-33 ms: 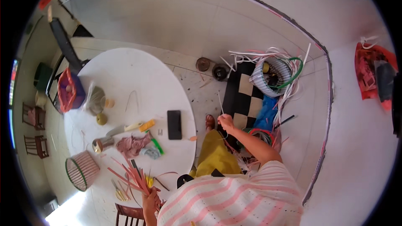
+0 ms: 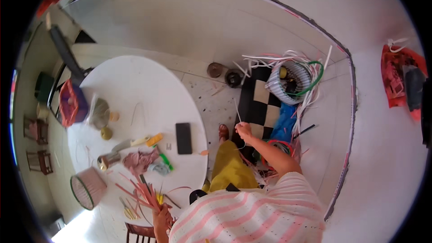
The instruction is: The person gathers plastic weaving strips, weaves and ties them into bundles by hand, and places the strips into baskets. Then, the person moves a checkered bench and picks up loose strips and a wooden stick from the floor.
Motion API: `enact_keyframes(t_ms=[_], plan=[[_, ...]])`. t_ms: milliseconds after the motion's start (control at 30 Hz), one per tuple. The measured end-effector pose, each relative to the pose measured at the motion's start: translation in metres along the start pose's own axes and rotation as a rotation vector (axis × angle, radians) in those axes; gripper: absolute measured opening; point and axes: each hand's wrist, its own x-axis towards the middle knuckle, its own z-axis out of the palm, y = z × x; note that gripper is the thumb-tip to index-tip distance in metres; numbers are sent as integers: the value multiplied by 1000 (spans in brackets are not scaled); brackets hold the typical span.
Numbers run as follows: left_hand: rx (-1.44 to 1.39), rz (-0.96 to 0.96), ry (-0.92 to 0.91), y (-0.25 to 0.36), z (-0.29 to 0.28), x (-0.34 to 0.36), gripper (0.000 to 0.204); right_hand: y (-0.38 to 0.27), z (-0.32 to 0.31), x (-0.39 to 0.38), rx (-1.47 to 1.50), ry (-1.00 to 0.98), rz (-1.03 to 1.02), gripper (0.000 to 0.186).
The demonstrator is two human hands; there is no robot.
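Observation:
Near the lower edge, my left hand (image 2: pixel 163 217) is closed around a fanned bundle of pink plastic strips (image 2: pixel 143 193), with a dark green strip among them. My right hand (image 2: pixel 244 130) pinches a thin pale strip (image 2: pixel 238 110) that sticks up past the fingers, beside a black and cream checkered bench (image 2: pixel 260 92). Close to the left hand on the round white table (image 2: pixel 148 78) lie yellow-handled scissors (image 2: pixel 130 209). A woven pink and white basket (image 2: pixel 88 188) with a green band is at the table's left edge.
A striped basket (image 2: pixel 290 83) with a green handle sits on the bench among loose white strips. The table also bears a black phone (image 2: pixel 183 138), a crumpled pink cloth (image 2: pixel 138 161), a green-handled tool (image 2: pixel 165 159) and a purple bin (image 2: pixel 74 103). Wooden chairs stand at left.
The view has shifted slightly, so the table and its things sit a little farther left and lower. Both hands keep their hold and nearly the same place.

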Motion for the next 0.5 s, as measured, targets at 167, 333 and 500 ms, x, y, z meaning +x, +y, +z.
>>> enact_keyframes(t_ms=[167,333,500], plan=[[141,-25,29,24,81,29,24,24,-85,122,-469,292,-176,26],[218,-122,34,61,176,58,27,18,-191,158,-488,371,-273,27],[346,-148,84,84,224,72,30,31,-263,159,-505,355,-236,28]])
